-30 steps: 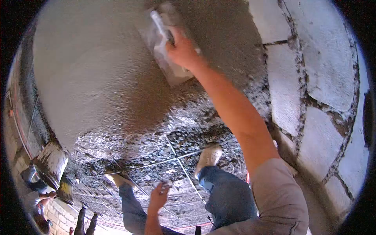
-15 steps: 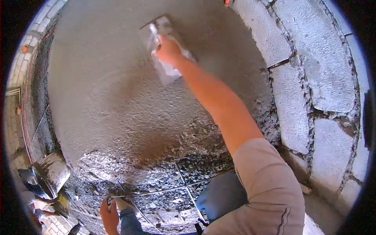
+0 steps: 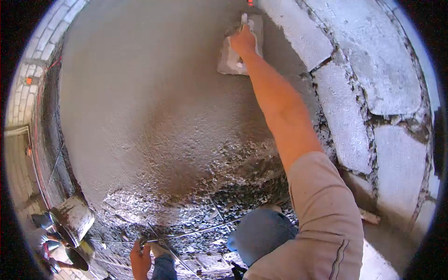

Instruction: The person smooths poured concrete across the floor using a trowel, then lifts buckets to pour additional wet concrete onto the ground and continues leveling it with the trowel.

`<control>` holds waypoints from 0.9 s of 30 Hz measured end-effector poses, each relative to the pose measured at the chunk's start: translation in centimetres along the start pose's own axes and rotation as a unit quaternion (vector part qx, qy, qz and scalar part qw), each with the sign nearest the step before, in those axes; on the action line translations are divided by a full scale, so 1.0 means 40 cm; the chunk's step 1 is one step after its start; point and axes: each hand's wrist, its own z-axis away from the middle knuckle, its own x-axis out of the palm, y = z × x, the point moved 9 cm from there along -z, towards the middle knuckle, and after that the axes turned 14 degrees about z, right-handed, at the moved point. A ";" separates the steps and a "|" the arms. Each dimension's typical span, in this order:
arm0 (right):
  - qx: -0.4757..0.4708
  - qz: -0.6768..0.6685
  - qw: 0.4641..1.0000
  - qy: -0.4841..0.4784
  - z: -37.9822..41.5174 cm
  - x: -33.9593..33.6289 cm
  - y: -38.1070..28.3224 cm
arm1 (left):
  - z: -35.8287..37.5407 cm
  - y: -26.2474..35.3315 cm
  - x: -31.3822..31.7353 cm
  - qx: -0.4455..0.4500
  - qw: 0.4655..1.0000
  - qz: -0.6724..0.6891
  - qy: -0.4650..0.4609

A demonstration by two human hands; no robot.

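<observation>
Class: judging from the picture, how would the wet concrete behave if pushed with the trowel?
The wet concrete probably yields and smears: it looks smooth near the trowel in the right hand. Its glistening, pebbly edge suggests heavy, gritty, slumping material.

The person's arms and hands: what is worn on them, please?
The right hand is bare, with no glove, and the forearm is bare too. A short beige sleeve with a thin dark seam line covers the upper arm. The left hand is also bare; its sleeve is not visible.

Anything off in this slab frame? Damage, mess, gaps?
Nothing damaged. The wet concrete ends in a ragged edge, leaving gravel and rebar bare near the knees. The right hand presses the trowel by the block wall.
</observation>
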 end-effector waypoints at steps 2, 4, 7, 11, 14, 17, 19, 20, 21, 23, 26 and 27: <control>0.030 -0.017 0.999 0.012 0.034 -0.034 0.038 | -0.033 0.017 -0.016 0.006 0.999 -0.031 -0.023; 0.037 -0.015 0.999 0.029 0.068 -0.026 0.081 | -0.078 0.010 -0.025 0.048 0.998 -0.012 -0.039; 0.081 -0.014 0.996 0.036 0.153 -0.068 0.122 | -0.124 0.063 -0.031 0.129 0.989 -0.056 -0.044; 0.130 -0.046 0.990 0.032 0.269 -0.156 0.162 | -0.166 0.081 -0.038 0.165 0.976 -0.115 -0.083; 0.153 -0.019 0.987 0.039 0.353 -0.213 0.192 | -0.190 0.074 -0.049 0.224 0.962 -0.131 -0.079; 0.181 -0.035 0.982 0.028 0.442 -0.271 0.215 | -0.191 0.105 -0.061 0.260 0.952 -0.144 -0.072; 0.200 -0.038 0.979 0.027 0.490 -0.301 0.232 | -0.191 0.119 -0.068 0.286 0.942 -0.158 -0.075; 0.221 -0.025 0.975 0.026 0.513 -0.315 0.248 | -0.191 0.128 -0.067 0.287 0.942 -0.156 -0.081; 0.242 -0.013 0.970 0.026 0.535 -0.330 0.262 | -0.191 0.138 -0.070 0.274 0.946 -0.153 -0.082; 0.218 -0.006 0.975 0.031 0.573 -0.370 0.265 | -0.189 0.155 -0.078 0.263 0.949 -0.149 -0.087; 0.190 0.028 0.979 0.075 0.619 -0.401 0.332 | -0.182 0.155 -0.092 0.252 0.947 -0.185 -0.073; 0.205 0.046 0.975 0.072 0.643 -0.411 0.369 | -0.180 0.155 -0.099 0.254 0.951 -0.162 -0.070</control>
